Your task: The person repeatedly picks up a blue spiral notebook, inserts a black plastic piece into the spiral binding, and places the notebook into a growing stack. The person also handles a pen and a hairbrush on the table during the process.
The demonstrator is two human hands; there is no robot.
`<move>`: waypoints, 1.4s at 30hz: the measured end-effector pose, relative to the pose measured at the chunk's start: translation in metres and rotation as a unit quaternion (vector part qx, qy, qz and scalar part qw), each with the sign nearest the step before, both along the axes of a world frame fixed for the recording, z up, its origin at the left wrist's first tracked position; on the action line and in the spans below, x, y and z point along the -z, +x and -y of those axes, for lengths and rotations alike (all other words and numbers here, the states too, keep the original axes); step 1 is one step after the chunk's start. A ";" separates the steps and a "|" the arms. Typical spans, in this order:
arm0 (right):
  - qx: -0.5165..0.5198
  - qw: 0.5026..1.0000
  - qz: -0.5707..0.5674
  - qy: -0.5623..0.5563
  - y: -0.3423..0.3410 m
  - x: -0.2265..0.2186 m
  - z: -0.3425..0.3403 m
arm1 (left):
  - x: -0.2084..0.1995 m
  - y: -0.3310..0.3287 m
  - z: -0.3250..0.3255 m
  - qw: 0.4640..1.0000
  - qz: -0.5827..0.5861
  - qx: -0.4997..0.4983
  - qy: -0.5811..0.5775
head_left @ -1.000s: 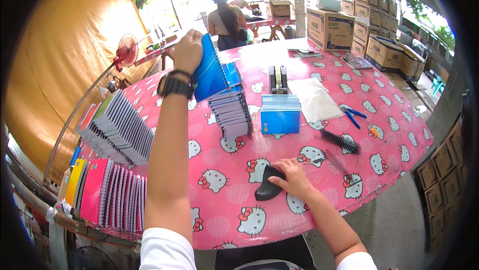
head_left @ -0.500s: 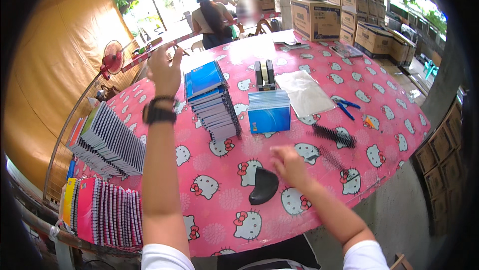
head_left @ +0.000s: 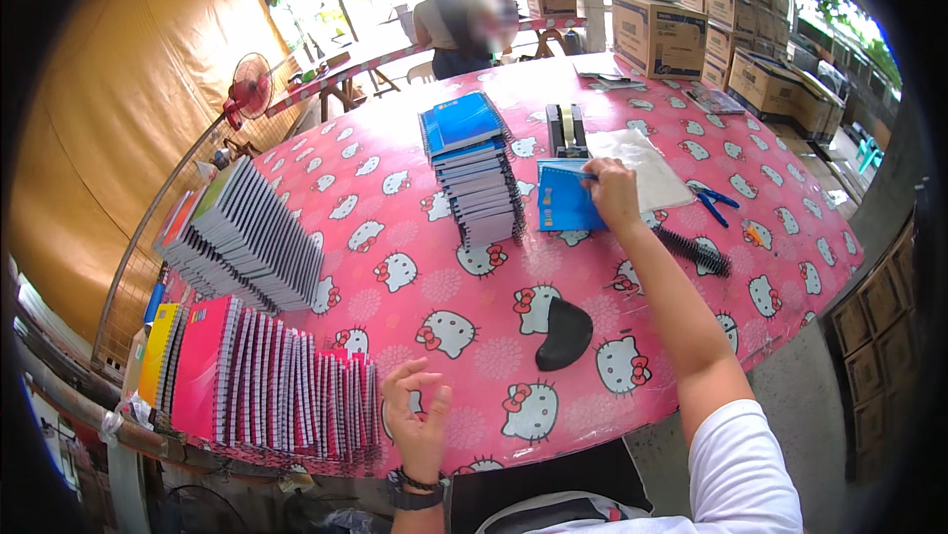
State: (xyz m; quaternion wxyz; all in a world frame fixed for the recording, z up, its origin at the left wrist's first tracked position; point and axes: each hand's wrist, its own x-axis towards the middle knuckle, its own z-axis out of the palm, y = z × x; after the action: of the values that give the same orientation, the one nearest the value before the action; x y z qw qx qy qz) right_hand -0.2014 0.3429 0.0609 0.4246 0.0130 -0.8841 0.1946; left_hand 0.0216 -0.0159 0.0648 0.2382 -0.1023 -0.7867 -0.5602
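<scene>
My right hand (head_left: 614, 193) reaches forward over the table, its fingers closed at the top edge of a blue unbound notebook (head_left: 565, 198) at the front of a small stack. How many layers it grips is hidden. Low in the view, my left hand (head_left: 415, 416) hangs above the near edge, empty, its fingers apart and slightly curled. Beside it stands a row of pink spiral notebooks (head_left: 202, 371). A tall fanned pile of blue-covered spiral notebooks (head_left: 464, 124) lies left of the small stack. A tape dispenser (head_left: 566, 129) sits just behind that stack.
On the pink patterned table (head_left: 395, 322) lie a black curved object (head_left: 565, 334), black spiral coils (head_left: 693, 251), blue-handled pliers (head_left: 713, 203) and a white sheet (head_left: 652, 164). Another notebook pile (head_left: 252, 238) stands at left. Cardboard boxes (head_left: 657, 36), a red fan (head_left: 251, 87) and people are beyond.
My left hand has come back from the far left to the near edge. My right hand has moved forward onto the blue notebook stack. The view has shifted left, uncovering more pink notebooks.
</scene>
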 end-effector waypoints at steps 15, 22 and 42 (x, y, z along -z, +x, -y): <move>-0.340 0.874 0.246 -0.245 0.262 0.000 0.130 | 0.064 0.020 -0.017 0.954 0.197 0.212 0.078; -0.256 0.840 0.164 -0.448 0.263 0.027 0.164 | 0.064 0.036 -0.044 0.994 0.079 0.063 0.051; 0.021 0.978 0.193 -0.076 0.182 0.052 -0.036 | 0.025 0.021 -0.059 0.958 -0.147 0.097 -0.224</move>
State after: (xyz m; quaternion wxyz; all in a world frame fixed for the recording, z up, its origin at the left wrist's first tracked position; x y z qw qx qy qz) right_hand -0.0195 0.3790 0.0093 0.2495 -0.0763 -0.9321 0.2513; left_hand 0.0431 0.0428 0.0400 0.2669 -0.3102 -0.8346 -0.3687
